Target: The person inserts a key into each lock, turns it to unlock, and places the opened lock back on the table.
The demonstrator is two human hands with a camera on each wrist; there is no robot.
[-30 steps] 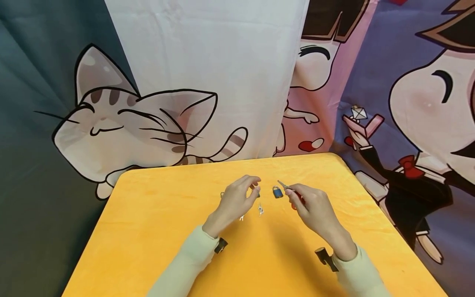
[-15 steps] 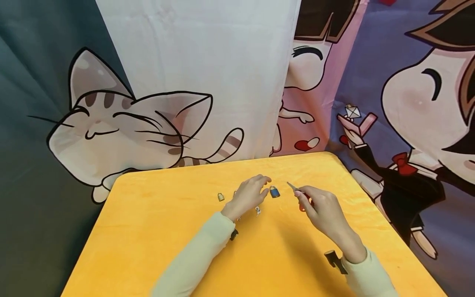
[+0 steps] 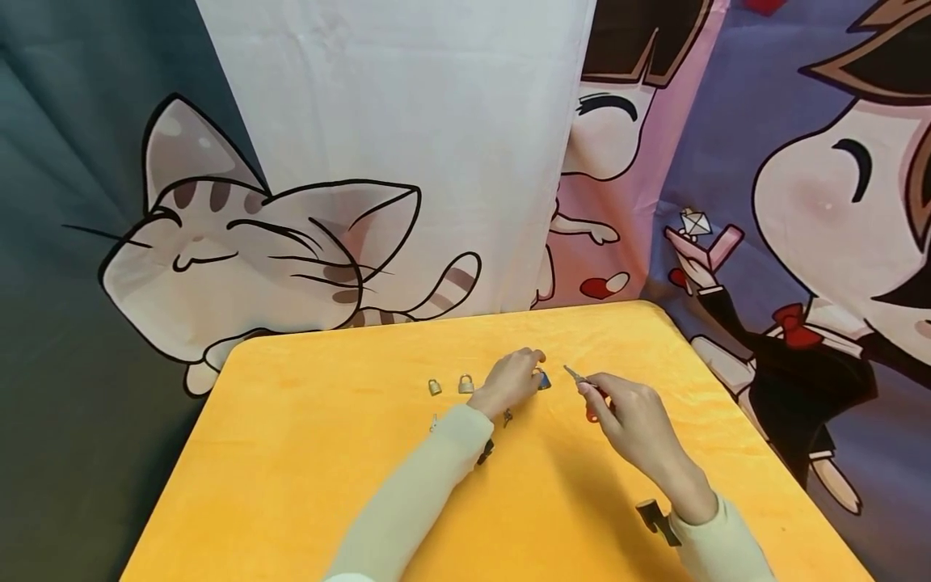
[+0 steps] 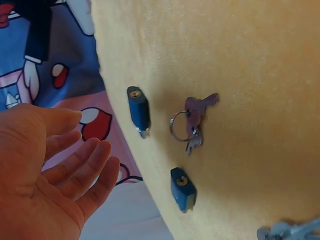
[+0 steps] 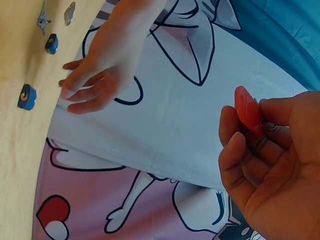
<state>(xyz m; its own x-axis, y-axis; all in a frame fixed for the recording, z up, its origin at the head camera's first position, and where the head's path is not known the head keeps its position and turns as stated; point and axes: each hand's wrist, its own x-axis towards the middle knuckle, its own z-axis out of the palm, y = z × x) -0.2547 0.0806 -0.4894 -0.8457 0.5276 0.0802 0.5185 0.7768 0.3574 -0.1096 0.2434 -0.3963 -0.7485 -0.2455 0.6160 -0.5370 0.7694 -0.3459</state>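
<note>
My left hand (image 3: 512, 378) reaches over the table, fingers loosely bent and holding nothing. Its fingertips overlap a blue padlock (image 3: 545, 379) in the head view; the left wrist view shows the hand (image 4: 65, 170) apart from that padlock (image 4: 139, 111). Another padlock (image 4: 183, 191) stands nearby, with a ring of keys (image 4: 194, 119) between the two. To the right, my right hand (image 3: 640, 424) pinches a red-handled thing (image 5: 247, 110) with a slim grey tip (image 3: 573, 373) pointing away and left. A small metal ring shows beside its red part, and fingers hide the rest.
Two pale metal padlocks (image 3: 465, 385) stand left of my left hand. Small keys lie on the yellow tabletop (image 3: 291, 453) near my left forearm. A cartoon-printed cloth (image 3: 407, 121) hangs behind the table's far edge.
My left hand has moved right to the blue padlock, uncovering the pale padlocks. My right hand has shifted slightly right, still pinching the red-handled thing.
</note>
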